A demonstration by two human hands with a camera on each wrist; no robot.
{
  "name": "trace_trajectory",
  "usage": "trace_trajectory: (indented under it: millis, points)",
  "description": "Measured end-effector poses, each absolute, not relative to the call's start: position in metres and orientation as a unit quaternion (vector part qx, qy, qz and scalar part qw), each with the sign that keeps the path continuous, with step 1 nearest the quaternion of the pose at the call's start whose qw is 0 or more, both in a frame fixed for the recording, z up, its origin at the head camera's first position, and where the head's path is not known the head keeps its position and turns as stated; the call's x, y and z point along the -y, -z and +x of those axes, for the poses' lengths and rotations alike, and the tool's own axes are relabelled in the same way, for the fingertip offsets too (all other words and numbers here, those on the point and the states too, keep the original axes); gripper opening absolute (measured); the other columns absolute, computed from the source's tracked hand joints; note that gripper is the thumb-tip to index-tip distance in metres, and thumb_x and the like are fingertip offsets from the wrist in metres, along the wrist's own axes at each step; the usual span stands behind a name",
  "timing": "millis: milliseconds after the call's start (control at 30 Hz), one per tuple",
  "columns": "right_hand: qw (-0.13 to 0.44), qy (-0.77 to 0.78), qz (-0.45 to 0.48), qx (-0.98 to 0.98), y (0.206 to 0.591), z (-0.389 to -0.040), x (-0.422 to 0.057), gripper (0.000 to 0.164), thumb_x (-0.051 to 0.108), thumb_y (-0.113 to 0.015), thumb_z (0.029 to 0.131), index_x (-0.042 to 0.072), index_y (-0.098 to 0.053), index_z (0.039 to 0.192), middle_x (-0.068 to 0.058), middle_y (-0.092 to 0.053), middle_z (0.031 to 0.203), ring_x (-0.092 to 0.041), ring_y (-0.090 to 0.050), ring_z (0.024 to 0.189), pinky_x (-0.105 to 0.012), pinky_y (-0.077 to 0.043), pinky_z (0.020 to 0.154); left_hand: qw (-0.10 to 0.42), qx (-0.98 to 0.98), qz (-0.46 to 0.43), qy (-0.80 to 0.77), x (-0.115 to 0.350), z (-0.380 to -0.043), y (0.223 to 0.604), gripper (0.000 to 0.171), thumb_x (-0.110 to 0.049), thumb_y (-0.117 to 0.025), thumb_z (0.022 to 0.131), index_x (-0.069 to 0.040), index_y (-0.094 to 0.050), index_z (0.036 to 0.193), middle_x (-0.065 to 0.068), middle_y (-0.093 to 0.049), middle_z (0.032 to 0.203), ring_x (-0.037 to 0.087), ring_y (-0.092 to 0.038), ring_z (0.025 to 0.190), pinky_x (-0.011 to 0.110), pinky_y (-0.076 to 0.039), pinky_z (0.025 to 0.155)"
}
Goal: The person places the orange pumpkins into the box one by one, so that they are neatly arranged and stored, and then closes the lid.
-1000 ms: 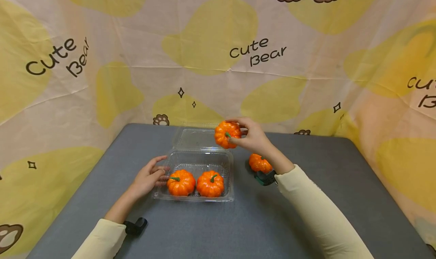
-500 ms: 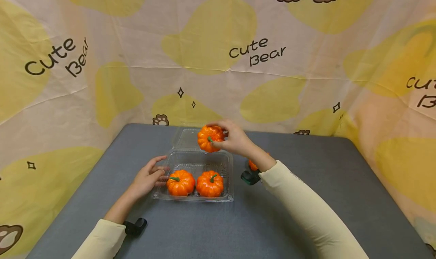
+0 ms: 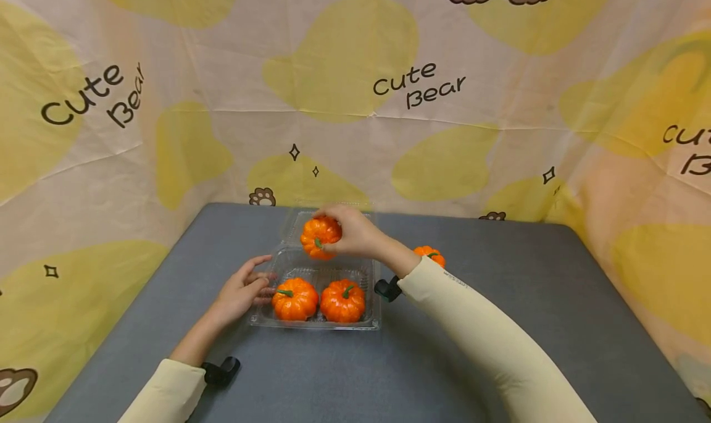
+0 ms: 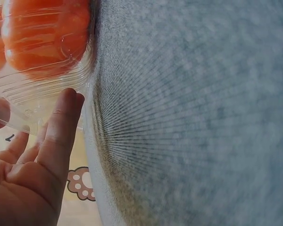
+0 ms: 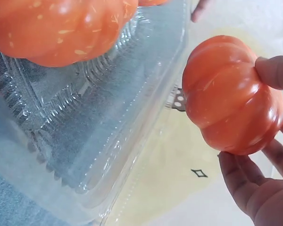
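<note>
Between thumb and fingers my right hand (image 3: 358, 233) grips a small orange pumpkin (image 3: 320, 238) with a green stem. It hangs above the back part of a clear plastic clamshell box (image 3: 372, 321), and the right wrist view shows the pumpkin (image 5: 231, 94) apart from the box wall. Two more pumpkins sit side by side in the front of the box, a left pumpkin (image 3: 295, 299) and a right pumpkin (image 3: 343, 301). At the box's left wall rests my left hand (image 3: 240, 292), fingers extended; in the left wrist view its fingertips touch or nearly touch the ribbed plastic (image 4: 42, 87).
Another pumpkin (image 3: 430, 255) lies on the grey table (image 3: 333, 380) right of the box, partly hidden by the right forearm. The box's lid (image 3: 297, 225) is folded back behind it. A printed cloth (image 3: 344, 58) stands behind the table.
My right hand has carried its pumpkin left and slightly down, from beyond the box's right back corner to over its back part. The left hand stays at the box's left side.
</note>
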State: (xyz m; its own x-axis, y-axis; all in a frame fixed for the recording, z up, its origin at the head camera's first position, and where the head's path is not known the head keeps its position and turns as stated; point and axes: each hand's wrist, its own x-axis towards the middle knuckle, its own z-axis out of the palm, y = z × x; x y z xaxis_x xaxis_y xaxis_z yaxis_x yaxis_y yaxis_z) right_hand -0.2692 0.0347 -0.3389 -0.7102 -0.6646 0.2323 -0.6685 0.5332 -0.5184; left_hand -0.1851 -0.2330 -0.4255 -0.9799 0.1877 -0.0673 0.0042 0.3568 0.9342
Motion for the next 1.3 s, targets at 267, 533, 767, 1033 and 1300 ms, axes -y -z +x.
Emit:
trace_trajectory:
  millis: [267,533,767,1033,1300]
  points:
    - [-0.028,-0.222,0.418,0.88,0.345,-0.271,-0.017,0.054,0.019,-0.075,0.079,0.015,-0.057,0.13,-0.005,-0.056,0.13,-0.02,-0.055,0.111,-0.033,-0.051,0.091,0.083,-0.818,0.058,-0.566,0.232,-0.186,0.425,0.052,-0.008,-0.042,0.1,-0.005,-0.027,0.149,0.036,-0.049,0.134,0.031,-0.068,0.099,0.038,-0.059,0.079]
    - [-0.033,-0.171,0.451,0.875,0.35,-0.27,-0.004,0.055,0.021,-0.075,0.08,0.013,-0.057,0.131,-0.006,-0.056,0.128,-0.02,-0.056,0.11,-0.029,-0.051,0.092,0.087,-0.817,0.061,-0.567,0.232,-0.188,0.427,0.052,-0.009,-0.042,0.1,-0.005,-0.026,0.15,0.036,-0.049,0.134,0.032,-0.067,0.101,0.038,-0.059,0.079]
    - [-0.035,-0.132,0.455,0.88,0.354,-0.269,0.003,0.057,0.022,-0.076,0.08,0.014,-0.056,0.133,-0.008,-0.055,0.126,-0.022,-0.056,0.107,-0.03,-0.052,0.09,0.087,-0.815,0.062,-0.57,0.233,-0.187,0.427,0.052,-0.01,-0.042,0.101,-0.006,-0.025,0.15,0.036,-0.049,0.134,0.031,-0.067,0.101,0.037,-0.059,0.079]
    - [-0.039,-0.1,0.452,0.885,0.361,-0.268,0.008,0.057,0.028,-0.076,0.08,0.018,-0.058,0.133,-0.005,-0.056,0.126,-0.024,-0.055,0.108,-0.034,-0.049,0.096,0.088,-0.821,0.052,-0.562,0.233,-0.188,0.43,0.05,-0.011,-0.042,0.101,-0.008,-0.027,0.149,0.035,-0.05,0.134,0.03,-0.068,0.1,0.037,-0.059,0.079]
    - [-0.036,-0.097,0.449,0.888,0.363,-0.266,0.011,0.057,0.027,-0.077,0.081,0.019,-0.057,0.133,-0.003,-0.056,0.13,-0.024,-0.054,0.111,-0.034,-0.047,0.098,0.086,-0.824,0.055,-0.557,0.235,-0.189,0.43,0.049,-0.012,-0.041,0.102,-0.008,-0.028,0.149,0.035,-0.05,0.134,0.032,-0.068,0.1,0.039,-0.059,0.08]
